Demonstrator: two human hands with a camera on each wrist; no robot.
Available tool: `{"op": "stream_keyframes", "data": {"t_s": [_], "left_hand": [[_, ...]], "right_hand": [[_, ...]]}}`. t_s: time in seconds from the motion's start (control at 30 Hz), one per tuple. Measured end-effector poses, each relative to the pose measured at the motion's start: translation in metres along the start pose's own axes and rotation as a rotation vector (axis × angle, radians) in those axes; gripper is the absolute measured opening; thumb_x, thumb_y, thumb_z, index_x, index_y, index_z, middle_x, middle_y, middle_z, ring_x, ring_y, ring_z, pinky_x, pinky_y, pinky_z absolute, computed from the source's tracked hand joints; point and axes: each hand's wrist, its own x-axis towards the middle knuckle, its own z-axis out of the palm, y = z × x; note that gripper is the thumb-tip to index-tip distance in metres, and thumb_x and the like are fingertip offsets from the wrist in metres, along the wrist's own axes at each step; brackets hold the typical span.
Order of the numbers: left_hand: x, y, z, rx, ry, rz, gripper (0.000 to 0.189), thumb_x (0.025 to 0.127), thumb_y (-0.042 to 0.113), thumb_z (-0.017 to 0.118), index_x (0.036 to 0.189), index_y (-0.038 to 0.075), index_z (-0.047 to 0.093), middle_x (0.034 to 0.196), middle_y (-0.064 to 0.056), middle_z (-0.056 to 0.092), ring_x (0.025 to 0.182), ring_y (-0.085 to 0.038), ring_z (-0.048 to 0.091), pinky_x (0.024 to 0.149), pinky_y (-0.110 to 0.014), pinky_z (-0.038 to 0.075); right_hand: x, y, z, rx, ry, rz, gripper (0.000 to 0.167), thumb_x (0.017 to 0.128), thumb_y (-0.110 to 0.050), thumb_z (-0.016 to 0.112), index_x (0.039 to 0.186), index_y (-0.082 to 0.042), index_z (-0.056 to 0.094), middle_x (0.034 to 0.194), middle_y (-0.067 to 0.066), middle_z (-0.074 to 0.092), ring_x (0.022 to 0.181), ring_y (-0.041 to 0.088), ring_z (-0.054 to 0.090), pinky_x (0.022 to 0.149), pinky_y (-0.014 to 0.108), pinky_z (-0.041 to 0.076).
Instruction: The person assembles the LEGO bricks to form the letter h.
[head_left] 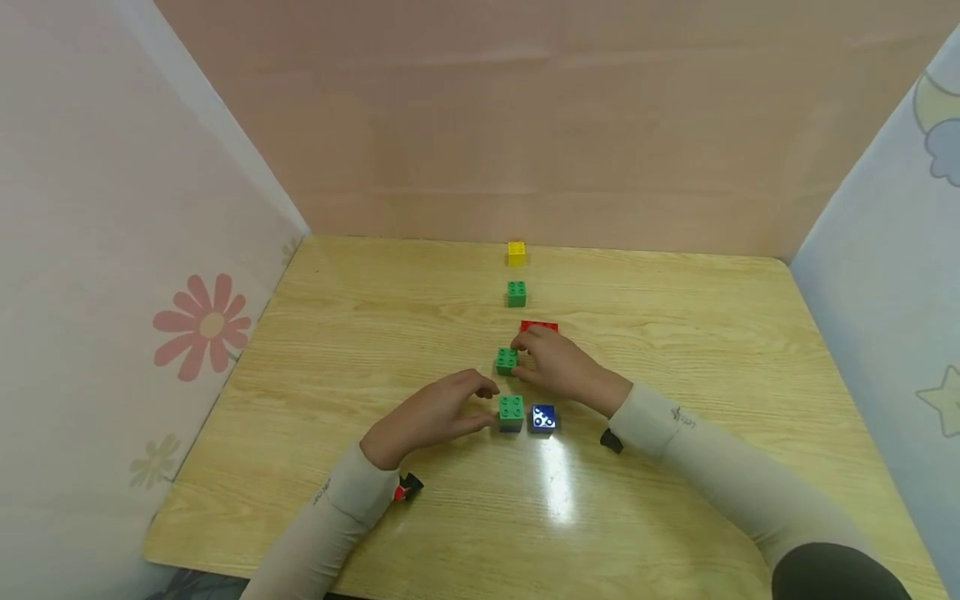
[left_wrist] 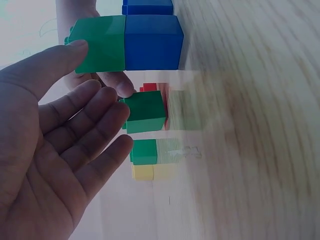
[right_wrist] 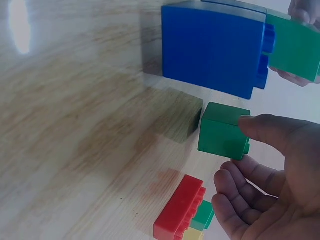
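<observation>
A green block sits on a blue one as a small stack [head_left: 511, 411]; in the left wrist view the green block [left_wrist: 102, 45] stands over the blue block [left_wrist: 152, 44]. My left hand [head_left: 435, 414] is just left of this stack, its fingers loosely spread and nothing held, thumb tip close to the green block. With thumb and index fingertip, my right hand [head_left: 562, 364] pinches the sides of a single green block [head_left: 506, 360], which rests on the table behind the stack. The right wrist view also shows this green block [right_wrist: 222, 131] at those fingertips.
A blue block [head_left: 543, 418] lies right of the stack. Past my right hand is a long red block [head_left: 539, 326], partly hidden. Farther back stand another green block [head_left: 517, 293] and a yellow block [head_left: 516, 253] on the wooden table [head_left: 675, 333]. Walls border the back and sides.
</observation>
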Motion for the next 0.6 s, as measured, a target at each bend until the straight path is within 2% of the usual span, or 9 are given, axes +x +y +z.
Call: {"op": "stream_keyframes", "data": {"t_s": [0.37, 0.6], "left_hand": [[0.002, 0.000, 0.004, 0.001, 0.001, 0.021, 0.039, 0.094, 0.039, 0.065, 0.123, 0.014, 0.058, 0.116, 0.003, 0.061, 0.108, -0.011, 0.058, 0.092, -0.029, 0.049], [0.003, 0.000, 0.005, -0.001, 0.008, 0.035, 0.036, 0.094, 0.037, 0.066, 0.122, 0.015, 0.059, 0.116, 0.002, 0.062, 0.108, -0.010, 0.059, 0.092, -0.029, 0.049]], "right_hand": [[-0.009, 0.003, 0.002, 0.040, 0.017, 0.027, 0.039, 0.089, -0.030, 0.073, 0.118, -0.006, 0.063, 0.115, 0.008, 0.060, 0.103, 0.022, 0.059, 0.088, 0.038, 0.052], [-0.018, 0.001, -0.006, 0.048, 0.063, 0.021, 0.039, 0.089, -0.030, 0.073, 0.119, -0.008, 0.063, 0.115, 0.005, 0.061, 0.102, 0.021, 0.060, 0.084, 0.037, 0.053]]}}
